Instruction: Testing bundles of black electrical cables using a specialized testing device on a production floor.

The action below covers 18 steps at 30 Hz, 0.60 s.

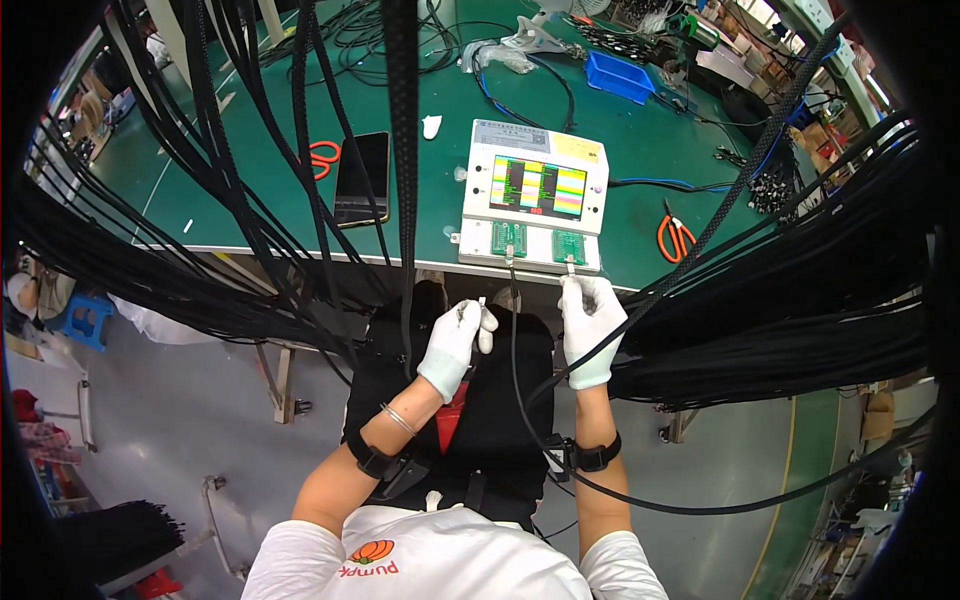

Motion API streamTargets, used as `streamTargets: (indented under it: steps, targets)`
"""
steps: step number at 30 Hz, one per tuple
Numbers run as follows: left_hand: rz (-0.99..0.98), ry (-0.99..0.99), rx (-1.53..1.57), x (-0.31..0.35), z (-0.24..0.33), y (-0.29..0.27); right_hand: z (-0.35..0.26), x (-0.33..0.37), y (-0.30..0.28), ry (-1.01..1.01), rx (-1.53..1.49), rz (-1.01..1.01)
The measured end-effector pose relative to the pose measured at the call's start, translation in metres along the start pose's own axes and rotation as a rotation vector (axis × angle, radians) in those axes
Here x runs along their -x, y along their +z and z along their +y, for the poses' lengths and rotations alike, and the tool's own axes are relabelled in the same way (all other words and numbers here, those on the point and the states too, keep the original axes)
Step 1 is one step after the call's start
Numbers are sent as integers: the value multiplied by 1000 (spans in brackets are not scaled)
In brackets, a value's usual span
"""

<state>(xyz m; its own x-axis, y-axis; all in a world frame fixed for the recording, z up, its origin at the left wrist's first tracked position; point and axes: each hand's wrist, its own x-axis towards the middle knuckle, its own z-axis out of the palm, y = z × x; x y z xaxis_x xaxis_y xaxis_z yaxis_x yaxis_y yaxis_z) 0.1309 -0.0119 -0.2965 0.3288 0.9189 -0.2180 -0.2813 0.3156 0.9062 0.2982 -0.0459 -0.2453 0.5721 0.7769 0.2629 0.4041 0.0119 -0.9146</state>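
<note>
A white cable tester (535, 185) with a colour table on its screen stands at the bench's near edge, with two green circuit boards along its front. In the left board (509, 238) sits the plug (510, 255) of a black cable that hangs down between my arms. My gloved right hand (592, 325) is closed on a cable plug (571, 267) at the right board (569, 247); whether it is fully seated I cannot tell. Below the bench edge, my gloved left hand (455, 345) pinches a small pale connector (482, 301), apart from the tester. Fingers hide most of it.
On the green bench (270, 110) lie a phone (362, 178), orange-handled scissors (324, 160) and orange-handled snips (675, 237). A blue tray (619, 77) stands farther back. Thick bundles of black cables (760, 330) hang at both sides, some crossing before me.
</note>
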Motion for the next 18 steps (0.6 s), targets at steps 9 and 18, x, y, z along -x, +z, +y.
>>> streamTargets:
  steps: [9,18]
  targets:
    - [-210,-514,-158,10,-24,-9,-3,0,8,-45,8,41]
    - [-878,197,-927,74,-33,77,-48,-11,-38,-364,444,-37]
